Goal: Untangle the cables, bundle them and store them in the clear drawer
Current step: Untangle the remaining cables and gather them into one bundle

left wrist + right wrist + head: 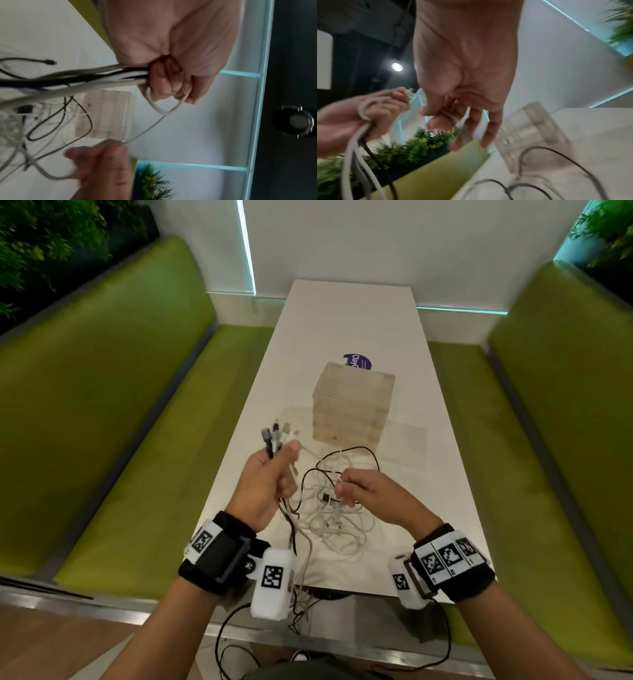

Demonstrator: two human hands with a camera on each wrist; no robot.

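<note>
Wrist bands w/ printed square markers sit closest to the head cam, one per forearm. Left hand point(270, 477) raised over table's left edge, fist clenched round a bunch of cable ends point(279, 436) — black, grey, white plugs fan out above the knuckles; strands trail down from the fist, some over the near table edge. Left wrist view: one white cable looped around the curled fingers point(169, 86). Right hand point(368, 491) just beside it, thumb + forefinger pinching a thin white cable point(453, 116), other fingers loosely extended. Rest of cables point(334, 508) lie in a tangled heap on white table point(404, 501), under and between both hands, mostly white w/ a black one looping up toward the clear drawer unit point(352, 405). Unit stands mid-table just beyond the heap, drawers look shut. Purple round sticker point(358, 361) on table behind it. Green benches point(137, 412) either side; plants at upper corners.
</note>
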